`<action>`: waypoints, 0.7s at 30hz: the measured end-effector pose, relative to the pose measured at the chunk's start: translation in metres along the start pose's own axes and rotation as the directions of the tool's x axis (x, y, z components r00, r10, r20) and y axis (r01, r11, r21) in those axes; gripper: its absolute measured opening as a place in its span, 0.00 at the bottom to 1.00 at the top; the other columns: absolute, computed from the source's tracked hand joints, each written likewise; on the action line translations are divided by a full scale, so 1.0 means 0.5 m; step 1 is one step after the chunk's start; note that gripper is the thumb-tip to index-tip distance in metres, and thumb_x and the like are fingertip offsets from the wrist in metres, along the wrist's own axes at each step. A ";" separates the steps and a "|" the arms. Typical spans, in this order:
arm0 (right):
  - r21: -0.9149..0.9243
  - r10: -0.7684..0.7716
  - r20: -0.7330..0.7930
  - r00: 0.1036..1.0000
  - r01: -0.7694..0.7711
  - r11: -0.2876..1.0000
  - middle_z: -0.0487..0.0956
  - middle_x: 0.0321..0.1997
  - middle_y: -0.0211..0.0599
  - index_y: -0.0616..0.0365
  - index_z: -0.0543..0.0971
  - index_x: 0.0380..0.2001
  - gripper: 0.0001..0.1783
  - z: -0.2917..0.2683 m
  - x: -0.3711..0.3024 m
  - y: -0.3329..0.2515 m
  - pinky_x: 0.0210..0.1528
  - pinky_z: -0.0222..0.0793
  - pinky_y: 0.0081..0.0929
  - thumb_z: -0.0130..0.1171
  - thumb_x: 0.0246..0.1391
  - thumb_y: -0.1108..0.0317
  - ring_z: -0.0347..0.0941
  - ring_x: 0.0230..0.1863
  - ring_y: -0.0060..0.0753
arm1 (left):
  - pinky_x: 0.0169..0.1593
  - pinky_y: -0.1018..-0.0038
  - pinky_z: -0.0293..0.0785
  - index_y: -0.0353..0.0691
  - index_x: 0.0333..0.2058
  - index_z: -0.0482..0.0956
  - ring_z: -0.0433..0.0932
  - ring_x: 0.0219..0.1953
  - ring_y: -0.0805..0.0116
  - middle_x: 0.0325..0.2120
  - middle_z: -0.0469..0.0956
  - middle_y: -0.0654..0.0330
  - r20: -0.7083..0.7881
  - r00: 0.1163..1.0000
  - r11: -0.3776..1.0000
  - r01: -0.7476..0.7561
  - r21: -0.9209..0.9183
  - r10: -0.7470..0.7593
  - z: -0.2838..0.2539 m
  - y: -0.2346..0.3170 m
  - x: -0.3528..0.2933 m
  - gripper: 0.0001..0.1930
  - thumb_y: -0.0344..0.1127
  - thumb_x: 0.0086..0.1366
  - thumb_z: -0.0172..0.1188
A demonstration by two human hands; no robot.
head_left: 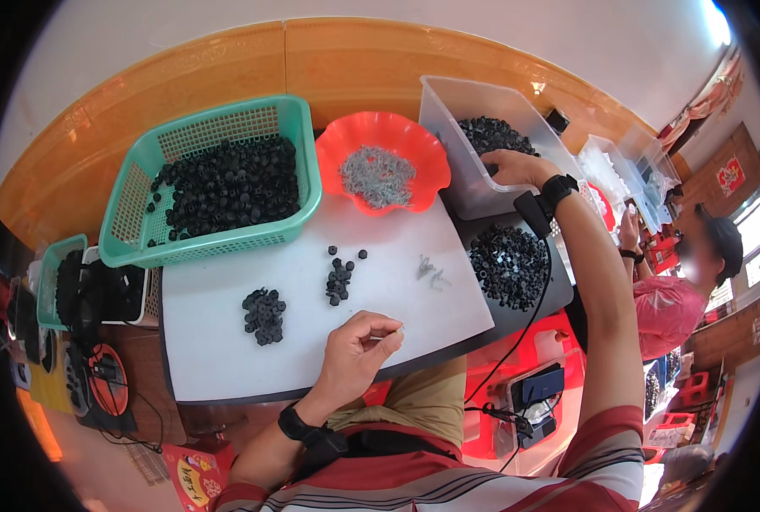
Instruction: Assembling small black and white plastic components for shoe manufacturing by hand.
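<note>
My left hand [359, 354] is over the front edge of the white work surface [414, 316], thumb and fingertips pinched. What they hold, if anything, is too small to name. My right hand [516, 166] reaches into a clear plastic bin [482, 200] at the back right, over a heap of small black parts [495, 132]. Its fingers are curled down and partly hidden; I cannot make out what is in them. Two piles of small black pieces lie on the surface, a left pile [264, 317] and a middle pile [339, 282]. Several thin metal pins [431, 273] lie to their right.
A green basket [209, 241] of black pieces stands at the back left. Beside it is a red scalloped bowl [333, 136] of metal pins. More dark parts [510, 264] lie below the bin. A cable [529, 328] hangs from my right wrist. Another person [670, 299] works at far right.
</note>
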State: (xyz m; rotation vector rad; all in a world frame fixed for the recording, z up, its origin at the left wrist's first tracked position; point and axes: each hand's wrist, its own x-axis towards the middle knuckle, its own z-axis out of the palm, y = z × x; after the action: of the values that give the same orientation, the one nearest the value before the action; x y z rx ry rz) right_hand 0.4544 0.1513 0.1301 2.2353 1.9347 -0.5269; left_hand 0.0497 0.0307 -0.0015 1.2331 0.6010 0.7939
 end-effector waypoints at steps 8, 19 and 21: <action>0.106 -0.219 -0.044 0.975 0.223 0.969 0.82 0.54 0.52 0.59 0.80 0.54 0.27 0.027 0.047 0.051 0.59 0.70 0.36 0.61 0.49 0.62 0.78 0.56 0.50 | 0.46 0.75 0.81 0.30 0.42 0.81 0.81 0.39 0.72 0.39 0.79 0.58 -0.017 1.000 1.000 -0.017 0.019 0.017 -0.001 0.009 -0.002 0.07 0.25 0.67 0.65; -0.031 -0.108 -0.249 0.962 0.104 0.994 0.83 0.44 0.58 0.64 0.83 0.46 0.21 0.015 0.019 0.014 0.53 0.73 0.39 0.59 0.48 0.67 0.81 0.48 0.54 | 0.46 0.76 0.81 0.30 0.42 0.82 0.80 0.41 0.74 0.40 0.79 0.58 -0.017 0.999 0.999 -0.036 0.012 0.036 0.002 0.002 0.002 0.08 0.26 0.66 0.66; -0.011 -0.085 -0.279 0.957 0.085 0.996 0.83 0.44 0.60 0.65 0.84 0.45 0.22 0.014 0.014 0.006 0.52 0.74 0.41 0.60 0.49 0.63 0.81 0.47 0.55 | 0.45 0.76 0.81 0.30 0.42 0.82 0.80 0.41 0.74 0.40 0.79 0.58 -0.019 0.999 0.999 -0.036 0.017 0.036 0.001 0.002 0.000 0.08 0.27 0.66 0.66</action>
State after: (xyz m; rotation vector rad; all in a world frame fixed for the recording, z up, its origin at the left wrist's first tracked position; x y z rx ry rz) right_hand 0.4571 0.1549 0.1210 2.3424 2.1696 -0.2301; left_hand 0.0498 0.0304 -0.0005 1.2559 0.6032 0.8333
